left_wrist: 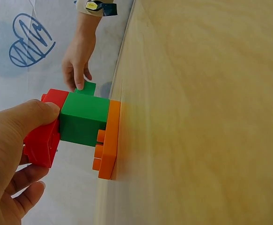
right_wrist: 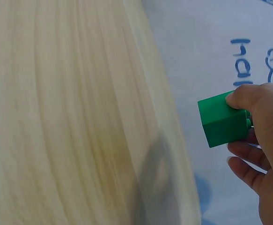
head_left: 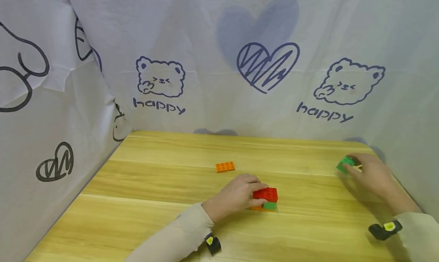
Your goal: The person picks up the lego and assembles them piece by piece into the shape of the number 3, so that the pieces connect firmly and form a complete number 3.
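On the wooden table stands a small stack: a red brick point(head_left: 269, 194) on a green brick point(left_wrist: 84, 118), which sits on a flat orange brick point(left_wrist: 109, 145). My left hand point(head_left: 236, 196) grips the red brick, thumb on one side and fingers on the other. In the left wrist view, studs of the orange brick show beside the green one. Over at the right, my right hand point(head_left: 372, 178) pinches another green brick point(right_wrist: 223, 121) between thumb and fingers. This brick appears lifted off the table, with a shadow below the hand.
A loose flat orange brick point(head_left: 225, 167) lies behind the stack, left of it. The wooden table point(head_left: 154, 178) meets a white cloth point(head_left: 205, 83) with bear and heart drawings along its back; cloth also hangs at both sides.
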{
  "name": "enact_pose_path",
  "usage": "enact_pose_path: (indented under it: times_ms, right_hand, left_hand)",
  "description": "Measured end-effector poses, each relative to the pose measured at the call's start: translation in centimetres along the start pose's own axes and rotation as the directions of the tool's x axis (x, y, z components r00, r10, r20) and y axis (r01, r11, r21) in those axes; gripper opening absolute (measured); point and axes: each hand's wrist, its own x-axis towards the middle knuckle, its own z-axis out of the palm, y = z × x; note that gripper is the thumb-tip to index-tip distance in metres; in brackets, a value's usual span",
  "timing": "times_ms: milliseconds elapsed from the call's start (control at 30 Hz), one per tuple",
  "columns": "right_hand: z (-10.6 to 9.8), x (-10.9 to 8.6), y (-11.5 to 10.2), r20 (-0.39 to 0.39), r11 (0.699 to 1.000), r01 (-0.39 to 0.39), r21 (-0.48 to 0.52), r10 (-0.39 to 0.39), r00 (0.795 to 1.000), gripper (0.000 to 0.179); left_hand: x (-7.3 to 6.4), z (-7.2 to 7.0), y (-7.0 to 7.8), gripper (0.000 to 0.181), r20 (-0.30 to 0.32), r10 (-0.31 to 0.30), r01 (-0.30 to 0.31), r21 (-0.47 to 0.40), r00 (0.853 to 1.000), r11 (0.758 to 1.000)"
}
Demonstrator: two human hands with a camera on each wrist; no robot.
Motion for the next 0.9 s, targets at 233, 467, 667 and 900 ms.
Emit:
enact_pose_path:
  times_ms: [233,467,667,900]
  right_hand:
    - [0.1,0.3,-2.0,-0.039,0.998,0.069,0.001,-0.069,0.997,0.042]
    - [-0.2,0.4,-4.0,-0.038,0.994,0.108,0.010,-0.108,0.993,0.042]
    - [-0.5,0.4,-5.9,-0.037,0.989,0.151,0.003,-0.151,0.988,0.041]
    - [-0.6,0.5,-7.9,-0.045,0.980,0.197,-0.005,-0.197,0.979,0.040]
  left_hand:
    - [0.0,-0.2,0.1,0.041,0.010,0.000,0.000,0.002,1.000,1.000]
    - [0.1,-0.2,0.1,0.041,0.003,0.000,0.000,-0.003,1.000,1.000]
    - [0.0,-0.1,0.1,0.040,-0.001,-0.001,0.001,0.004,1.000,1.000]
    - [0.1,-0.1,0.1,0.040,0.014,-0.004,0.004,0.007,1.000,1.000]
